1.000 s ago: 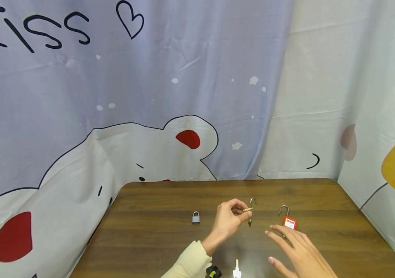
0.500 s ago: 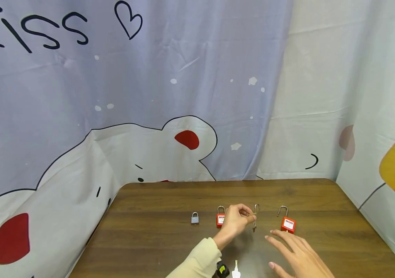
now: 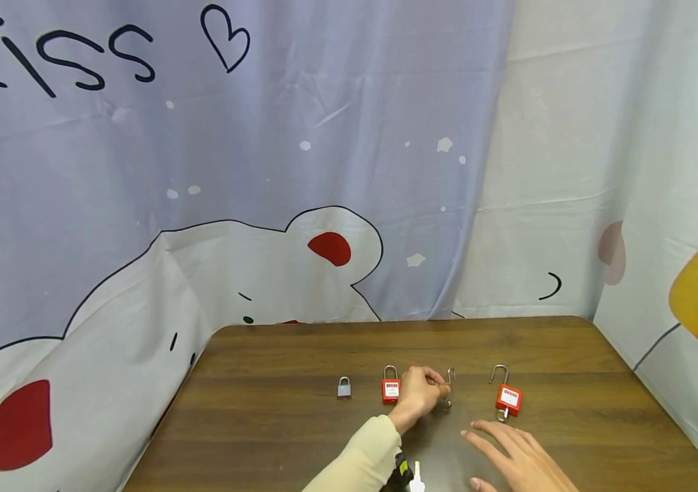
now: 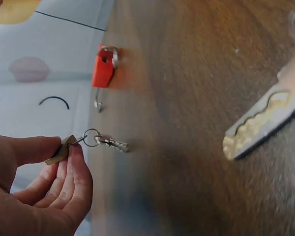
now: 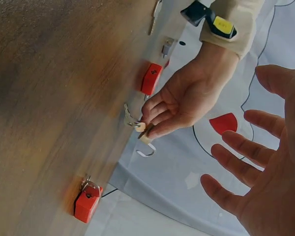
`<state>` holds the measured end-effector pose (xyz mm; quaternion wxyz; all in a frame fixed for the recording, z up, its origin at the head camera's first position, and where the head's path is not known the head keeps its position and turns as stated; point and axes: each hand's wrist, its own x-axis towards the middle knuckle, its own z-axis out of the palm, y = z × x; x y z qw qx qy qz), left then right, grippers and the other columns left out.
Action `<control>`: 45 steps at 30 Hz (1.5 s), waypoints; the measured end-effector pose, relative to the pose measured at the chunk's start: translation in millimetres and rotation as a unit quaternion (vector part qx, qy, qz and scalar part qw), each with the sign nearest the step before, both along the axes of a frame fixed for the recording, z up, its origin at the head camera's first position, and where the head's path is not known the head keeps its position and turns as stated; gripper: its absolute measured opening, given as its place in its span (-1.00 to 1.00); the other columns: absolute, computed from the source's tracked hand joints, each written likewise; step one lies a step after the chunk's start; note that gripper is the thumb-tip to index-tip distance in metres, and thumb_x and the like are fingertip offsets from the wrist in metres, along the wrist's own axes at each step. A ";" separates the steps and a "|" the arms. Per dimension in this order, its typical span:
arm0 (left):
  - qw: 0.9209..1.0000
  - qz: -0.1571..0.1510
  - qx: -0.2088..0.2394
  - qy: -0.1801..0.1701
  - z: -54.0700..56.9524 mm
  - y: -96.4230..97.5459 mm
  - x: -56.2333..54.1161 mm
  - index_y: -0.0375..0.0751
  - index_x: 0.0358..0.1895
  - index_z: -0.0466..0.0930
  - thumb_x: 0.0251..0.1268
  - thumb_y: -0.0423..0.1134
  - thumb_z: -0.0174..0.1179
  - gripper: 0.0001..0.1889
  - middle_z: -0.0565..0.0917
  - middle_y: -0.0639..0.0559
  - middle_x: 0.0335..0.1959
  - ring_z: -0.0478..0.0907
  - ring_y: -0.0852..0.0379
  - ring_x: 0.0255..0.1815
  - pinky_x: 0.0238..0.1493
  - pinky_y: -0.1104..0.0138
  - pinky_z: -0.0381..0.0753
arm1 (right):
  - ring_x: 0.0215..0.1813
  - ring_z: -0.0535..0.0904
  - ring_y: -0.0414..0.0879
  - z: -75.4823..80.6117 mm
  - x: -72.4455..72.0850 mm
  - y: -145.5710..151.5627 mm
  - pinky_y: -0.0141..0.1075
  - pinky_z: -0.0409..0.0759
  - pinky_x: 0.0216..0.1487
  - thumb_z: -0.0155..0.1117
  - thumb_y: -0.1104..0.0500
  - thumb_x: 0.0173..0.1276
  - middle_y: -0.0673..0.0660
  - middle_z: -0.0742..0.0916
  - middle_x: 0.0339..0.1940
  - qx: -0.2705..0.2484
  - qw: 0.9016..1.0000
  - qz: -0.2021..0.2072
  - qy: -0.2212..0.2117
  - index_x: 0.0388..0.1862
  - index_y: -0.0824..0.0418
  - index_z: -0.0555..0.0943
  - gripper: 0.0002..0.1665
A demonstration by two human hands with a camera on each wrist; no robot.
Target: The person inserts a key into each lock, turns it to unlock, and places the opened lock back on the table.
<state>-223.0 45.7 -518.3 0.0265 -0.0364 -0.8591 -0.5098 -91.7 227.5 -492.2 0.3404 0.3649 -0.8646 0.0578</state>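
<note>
My left hand pinches a small brass padlock between thumb and fingers. Its hooked shackle stands open, and a ring with small keys dangles from it, seen in both wrist views. Whether the padlock touches the table I cannot tell. To the right, my right hand is held with fingers spread and nothing in it; the right wrist view shows its palm side. Nearest to it lies a red padlock with a raised, open shackle and a key ring at its base.
Left of my left hand lies a second red padlock, its shackle closed. Farther left is a small grey padlock. A white-headed key lies at the near side of the wooden table. A printed curtain hangs behind.
My left hand has moved right and lower with the brass padlock, uncovering the second red padlock. My right hand has drawn back slightly, so the right red padlock shows more.
</note>
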 end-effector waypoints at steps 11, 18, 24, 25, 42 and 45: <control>0.998 -0.007 -0.058 0.022 -16.0 14.2 -7.6 -0.15 -0.62 0.67 -0.11 -0.34 0.51 -0.83 0.61 0.15 -0.68 0.42 0.35 -0.62 -0.54 0.51 0.43 | 0.03 0.59 -0.21 -3.0 -0.3 -0.5 -0.30 0.50 -0.08 0.35 -0.31 0.18 -0.12 0.65 0.06 -0.016 0.999 0.025 0.013 0.16 -0.07 0.59 -0.37; 0.985 -0.026 -0.164 0.049 -11.1 14.8 -8.5 -0.06 -0.70 0.62 -0.01 -0.24 0.47 -0.76 0.55 0.22 -0.72 0.39 0.33 -0.64 -0.58 0.49 0.37 | -0.02 0.58 -0.28 -2.1 0.8 -0.9 -0.37 0.51 -0.10 0.26 -0.31 0.29 -0.16 0.66 0.00 -0.018 0.999 0.025 0.012 0.10 -0.06 0.62 -0.47; 0.975 -0.021 -0.215 0.058 -10.2 14.8 -11.3 -0.05 -0.73 0.56 -0.02 -0.14 0.46 -0.70 0.58 0.14 -0.69 0.42 0.24 -0.65 -0.63 0.39 0.35 | -0.02 0.58 -0.30 -2.8 1.1 -0.3 -0.39 0.52 -0.12 0.37 -0.27 0.19 -0.18 0.66 -0.02 -0.012 1.000 0.015 0.007 0.09 -0.08 0.62 -0.45; 0.973 -0.020 -0.222 0.062 -10.0 15.0 -12.2 -0.06 -0.74 0.55 -0.02 -0.13 0.46 -0.69 0.59 0.13 -0.69 0.43 0.22 -0.65 -0.64 0.38 0.35 | -0.02 0.58 -0.29 -3.0 0.8 -0.1 -0.39 0.52 -0.12 0.40 -0.26 0.15 -0.18 0.66 -0.03 -0.012 1.000 0.015 0.008 0.09 -0.07 0.62 -0.44; 0.956 -0.033 -0.280 0.078 -2.5 7.2 -21.3 -0.06 -0.58 0.60 0.06 0.01 0.38 -0.73 0.63 0.08 -0.58 0.55 0.12 -0.55 -0.59 0.30 0.41 | -0.06 0.57 -0.33 6.9 0.5 0.3 -0.40 0.53 -0.10 0.40 -0.22 0.18 -0.22 0.64 -0.04 -0.022 1.000 0.009 -0.002 0.07 -0.09 0.62 -0.49; 0.958 -0.045 -0.268 0.095 6.0 1.6 -17.3 -0.10 -0.36 0.67 0.10 0.00 0.37 -0.75 0.69 0.07 -0.47 0.64 0.10 -0.41 -0.48 0.33 0.50 | -0.05 0.57 -0.31 11.8 -1.4 -0.3 -0.39 0.50 -0.06 0.34 -0.23 0.24 -0.22 0.64 -0.03 -0.030 0.999 0.019 0.001 0.08 -0.08 0.62 -0.52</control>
